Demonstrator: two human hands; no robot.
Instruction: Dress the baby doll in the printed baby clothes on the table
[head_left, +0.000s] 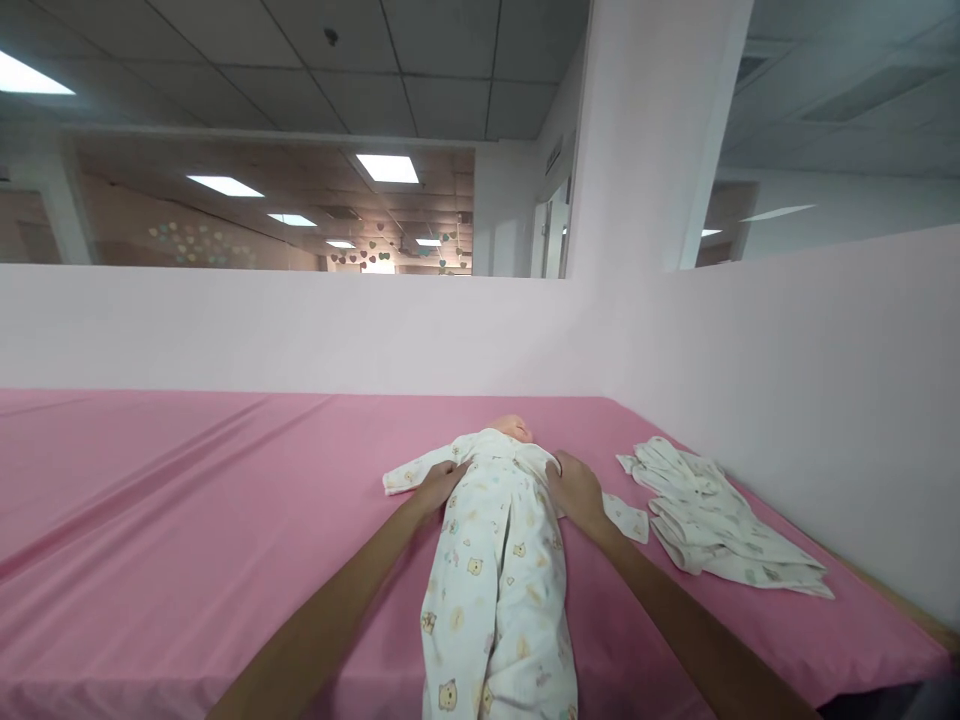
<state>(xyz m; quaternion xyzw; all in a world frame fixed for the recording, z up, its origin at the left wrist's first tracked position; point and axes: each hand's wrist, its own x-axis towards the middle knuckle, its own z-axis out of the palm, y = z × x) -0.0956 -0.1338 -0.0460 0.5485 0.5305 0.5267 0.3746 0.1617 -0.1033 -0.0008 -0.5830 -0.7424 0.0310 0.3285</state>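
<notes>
A baby doll (514,428) lies on its back with its head at the far end, dressed in white clothes printed with small bears. Its top's sleeves stretch out to both sides. The printed pants (499,560) run toward me and past the near table edge. At the left side of the waist, my left hand (441,487) is closed on the pants' edge, thumb on top. My right hand (576,490) grips the opposite side of the waist in the same way. The fingers of both hands are partly hidden by cloth.
A rumpled white printed garment (712,515) lies to the right, close to the wall. Wrinkled pink cloth (187,540) covers the table. A white low wall (300,330) with windows above it borders the back and right sides.
</notes>
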